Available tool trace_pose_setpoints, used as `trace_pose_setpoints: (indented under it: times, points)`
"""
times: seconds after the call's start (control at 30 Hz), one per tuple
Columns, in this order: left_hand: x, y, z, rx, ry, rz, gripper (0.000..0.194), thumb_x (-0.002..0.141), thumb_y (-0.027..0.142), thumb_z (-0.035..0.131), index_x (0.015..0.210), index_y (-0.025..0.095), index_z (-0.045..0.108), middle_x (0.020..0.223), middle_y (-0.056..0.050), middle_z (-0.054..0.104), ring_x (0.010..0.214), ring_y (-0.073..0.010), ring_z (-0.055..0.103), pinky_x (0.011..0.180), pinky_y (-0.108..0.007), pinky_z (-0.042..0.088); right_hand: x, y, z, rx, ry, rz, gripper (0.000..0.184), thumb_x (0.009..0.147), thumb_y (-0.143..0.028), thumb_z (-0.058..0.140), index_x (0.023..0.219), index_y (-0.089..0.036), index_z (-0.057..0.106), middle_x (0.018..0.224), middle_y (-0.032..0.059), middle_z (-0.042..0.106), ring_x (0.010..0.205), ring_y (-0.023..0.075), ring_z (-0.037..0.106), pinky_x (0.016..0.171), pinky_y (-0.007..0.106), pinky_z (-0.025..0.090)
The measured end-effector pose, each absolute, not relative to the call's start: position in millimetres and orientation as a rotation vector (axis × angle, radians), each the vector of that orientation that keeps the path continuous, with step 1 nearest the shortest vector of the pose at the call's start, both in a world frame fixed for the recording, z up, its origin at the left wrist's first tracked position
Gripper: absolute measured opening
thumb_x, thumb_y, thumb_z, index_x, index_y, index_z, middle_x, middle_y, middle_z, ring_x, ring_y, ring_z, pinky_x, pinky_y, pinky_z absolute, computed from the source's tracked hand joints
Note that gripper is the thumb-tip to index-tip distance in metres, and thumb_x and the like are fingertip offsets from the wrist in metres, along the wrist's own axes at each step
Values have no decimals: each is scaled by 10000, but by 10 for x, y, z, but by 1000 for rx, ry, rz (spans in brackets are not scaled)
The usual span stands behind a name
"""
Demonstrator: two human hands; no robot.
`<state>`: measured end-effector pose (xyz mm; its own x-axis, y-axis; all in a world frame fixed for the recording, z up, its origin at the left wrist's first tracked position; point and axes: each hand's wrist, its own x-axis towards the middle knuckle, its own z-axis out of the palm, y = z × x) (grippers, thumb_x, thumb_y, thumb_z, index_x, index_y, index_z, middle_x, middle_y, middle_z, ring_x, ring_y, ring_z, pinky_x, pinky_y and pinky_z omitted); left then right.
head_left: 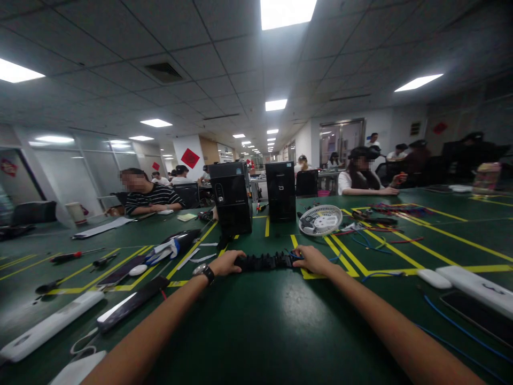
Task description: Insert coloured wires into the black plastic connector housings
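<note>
A black segmented strip (267, 262), notched along its top like a row of small blocks, lies crosswise on the green table in front of me. My left hand (227, 262), with a watch on its wrist, is closed around the strip's left end. At the opposite end, my right hand (312, 261) grips with thumb and fingers. A thin blue wire (335, 258) runs by the right fingers; whether it is attached to the strip I cannot tell. Both hands partly hide the strip's ends.
Two black computer towers (233, 200) (280, 192) stand beyond the strip. A white round basket (320, 220) holds small parts. Loose wires (372, 243) lie to the right, screwdrivers (72, 256) and a white power bank (52, 326) left. Two people sit across the table.
</note>
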<state>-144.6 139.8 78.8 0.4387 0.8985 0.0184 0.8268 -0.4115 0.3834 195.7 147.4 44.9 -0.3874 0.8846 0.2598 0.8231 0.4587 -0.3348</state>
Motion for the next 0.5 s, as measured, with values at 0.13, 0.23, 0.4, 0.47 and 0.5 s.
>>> trace_pose_setpoints:
  times: [0.13, 0.23, 0.4, 0.47, 0.5]
  points:
    - [-1073, 1406, 758, 2371, 1370, 408, 525, 654, 230, 659, 1172, 224, 572, 1139, -93, 615, 1010, -269, 572, 866, -359, 411, 2351, 1398, 496, -1498, -2311, 193, 201, 710, -316, 691, 821, -184, 587, 885, 45, 661, 837, 197, 607, 690, 237, 395]
    - [-656, 1417, 733, 2367, 1280, 462, 483, 633, 224, 678, 1110, 217, 606, 1065, -94, 639, 964, -276, 584, 862, -368, 410, 2763, 1281, 539, -1572, -2294, 175, 195, 709, -311, 681, 828, -185, 592, 905, 57, 663, 872, 217, 606, 725, 260, 407]
    - [97, 1449, 624, 2334, 1184, 562, 432, 609, 205, 697, 1034, 226, 623, 1009, -87, 642, 985, -291, 569, 916, -390, 376, 3470, 1061, 601, -1720, -2253, 169, 232, 713, -340, 653, 888, -194, 608, 977, 76, 667, 929, 238, 607, 767, 273, 418]
    - [323, 1457, 571, 2300, 1160, 616, 455, 594, 203, 711, 1038, 223, 613, 1015, -93, 632, 1030, -306, 546, 946, -405, 351, 3667, 997, 623, -1749, -2243, 162, 244, 720, -349, 638, 904, -191, 607, 1006, 84, 663, 941, 238, 606, 781, 275, 421]
    - [406, 1459, 552, 2281, 1153, 644, 492, 584, 203, 720, 1060, 224, 602, 1018, -96, 626, 1052, -313, 533, 959, -413, 339, 3741, 972, 632, -1756, -2244, 155, 248, 728, -356, 627, 907, -187, 604, 1014, 90, 660, 944, 238, 605, 786, 278, 422]
